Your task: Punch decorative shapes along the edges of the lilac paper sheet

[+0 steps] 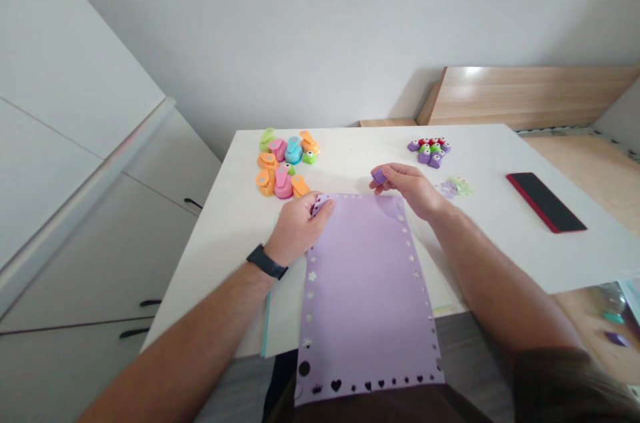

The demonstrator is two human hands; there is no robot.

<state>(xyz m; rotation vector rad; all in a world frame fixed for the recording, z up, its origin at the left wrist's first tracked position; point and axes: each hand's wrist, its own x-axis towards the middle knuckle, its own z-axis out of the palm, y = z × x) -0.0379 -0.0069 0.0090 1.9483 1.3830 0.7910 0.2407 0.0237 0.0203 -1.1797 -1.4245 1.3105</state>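
My left hand (300, 223) pinches the upper left corner of a purple paper sheet (367, 290), thumb on top. Punched shapes line the sheet's edges: hearts, stars, flowers and a crown. Its lower end hangs past the table's front edge. At the sheet's upper right edge, my right hand (407, 186) is closed on a small purple craft punch (379, 176). Whether the punch touches the paper I cannot tell. White sheets (285, 323) lie beneath the purple one.
Several larger lever punches (283, 182) in orange, pink, blue and green stand at the table's back left. Small punches (429, 151) cluster at the back right, near paper cutouts (456, 187). A black and red flat object (545, 202) lies on the right of the white table (505, 236).
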